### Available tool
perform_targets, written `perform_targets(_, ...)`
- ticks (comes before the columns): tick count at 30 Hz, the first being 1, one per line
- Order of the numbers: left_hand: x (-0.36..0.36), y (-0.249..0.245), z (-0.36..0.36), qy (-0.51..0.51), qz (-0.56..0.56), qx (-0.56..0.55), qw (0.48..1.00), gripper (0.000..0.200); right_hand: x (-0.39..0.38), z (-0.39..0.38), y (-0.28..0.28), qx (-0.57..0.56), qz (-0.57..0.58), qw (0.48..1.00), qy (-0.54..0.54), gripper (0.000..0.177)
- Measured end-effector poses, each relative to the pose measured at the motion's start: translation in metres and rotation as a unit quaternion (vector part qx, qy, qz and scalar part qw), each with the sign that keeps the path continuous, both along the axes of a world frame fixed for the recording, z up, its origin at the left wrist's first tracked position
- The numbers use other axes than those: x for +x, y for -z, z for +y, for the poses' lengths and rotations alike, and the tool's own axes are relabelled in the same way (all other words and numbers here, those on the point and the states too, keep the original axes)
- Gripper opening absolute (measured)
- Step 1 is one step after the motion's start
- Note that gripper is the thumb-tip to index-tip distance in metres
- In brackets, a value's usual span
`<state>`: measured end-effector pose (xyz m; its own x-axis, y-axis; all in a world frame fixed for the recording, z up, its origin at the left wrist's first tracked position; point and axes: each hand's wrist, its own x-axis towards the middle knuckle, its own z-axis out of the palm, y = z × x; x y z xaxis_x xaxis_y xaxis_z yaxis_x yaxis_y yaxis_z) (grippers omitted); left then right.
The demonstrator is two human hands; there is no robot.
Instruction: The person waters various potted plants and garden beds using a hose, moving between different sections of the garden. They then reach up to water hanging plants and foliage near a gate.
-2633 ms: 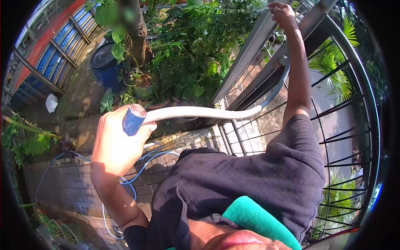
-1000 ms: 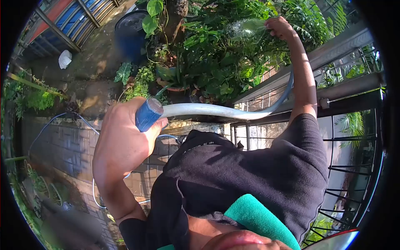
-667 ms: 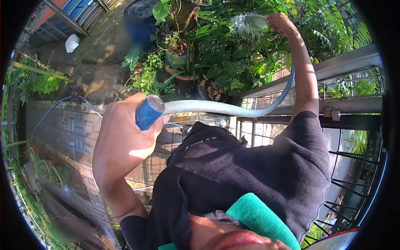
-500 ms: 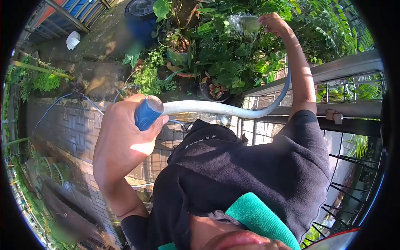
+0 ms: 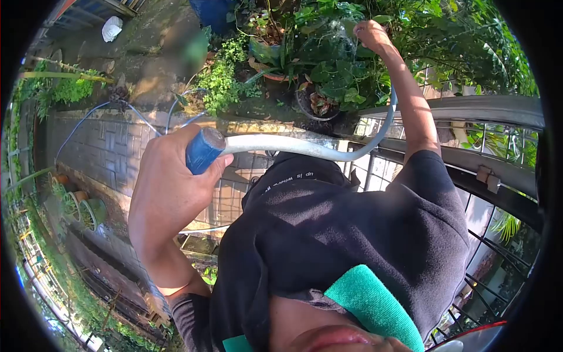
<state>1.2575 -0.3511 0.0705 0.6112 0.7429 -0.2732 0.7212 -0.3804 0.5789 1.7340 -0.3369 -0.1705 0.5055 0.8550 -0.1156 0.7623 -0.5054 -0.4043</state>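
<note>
My left hand (image 5: 170, 185) is closed around a short blue cylinder (image 5: 203, 157) with a flat brownish end facing up. A pale hose (image 5: 293, 145) comes out beside this hand, bends across in front of my dark shirt and rises behind my right forearm. Stretched out over the plants, my right hand (image 5: 373, 38) is closed at the upper end of the hose. The nozzle end is hidden by the fingers. Clear water (image 5: 342, 36) sprays leftward from there onto green leaves (image 5: 334, 76).
A metal fence rail (image 5: 469, 108) runs under my right arm. Below the leaves stand a dark round pot (image 5: 314, 105) and a reddish pot (image 5: 275, 75). A blue container (image 5: 212, 14) is at the top. Thin blue tubing (image 5: 82, 134) crosses the paved ground (image 5: 105, 152) at left.
The view has shifted, so the pots and ground sit lower and further right. My right hand has moved slightly left, still spraying. My left hand keeps its grip.
</note>
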Motion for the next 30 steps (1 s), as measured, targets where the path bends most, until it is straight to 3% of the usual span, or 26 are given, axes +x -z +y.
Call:
perform_targets(4, 0.007, -0.005, 0.0, -0.003, 0.002, -0.009, 1.0, 0.024, -0.059, 0.01, -0.037, -0.02, 0.159, 0.987, -0.018, 0.024)
perform_targets(9, 0.007, -0.007, -0.002, -0.008, -0.023, -0.015, 1.0, 0.027, -0.076, 0.027, -0.039, -0.107, 0.137, 0.982, -0.071, 0.026)
perform_targets(12, 0.004, -0.008, -0.003, -0.009, -0.018, -0.003, 1.0, 0.027, -0.026, 0.038, 0.009, -0.112, 0.028, 0.975, -0.187, 0.028)
perform_targets(14, 0.002, -0.011, -0.001, -0.026, 0.006, -0.016, 1.0, 0.027, -0.015, 0.03, 0.003, -0.029, 0.013, 0.999, -0.02, 0.029)
perform_targets(18, -0.001, -0.009, -0.002, -0.047, 0.025, 0.004, 0.999, 0.029, 0.036, 0.016, 0.001, 0.027, -0.142, 0.989, -0.012, 0.024)
perform_targets(20, -0.002, -0.008, -0.002, -0.05, 0.017, 0.014, 0.998, 0.029, 0.032, 0.004, -0.036, -0.017, -0.122, 0.99, 0.062, 0.022)
perform_targets(24, -0.006, -0.007, -0.001, -0.05, 0.022, 0.007, 0.998, 0.03, 0.039, -0.014, -0.073, -0.026, -0.128, 0.986, 0.102, 0.025)
perform_targets(28, 0.0, -0.014, -0.001, -0.045, 0.031, -0.001, 0.999, 0.027, 0.065, -0.039, -0.077, 0.057, -0.196, 0.972, 0.116, 0.025)
perform_targets(30, 0.004, -0.018, 0.003, -0.028, 0.027, 0.0, 0.999, 0.025, 0.094, -0.028, -0.085, 0.067, -0.178, 0.971, 0.147, 0.024)
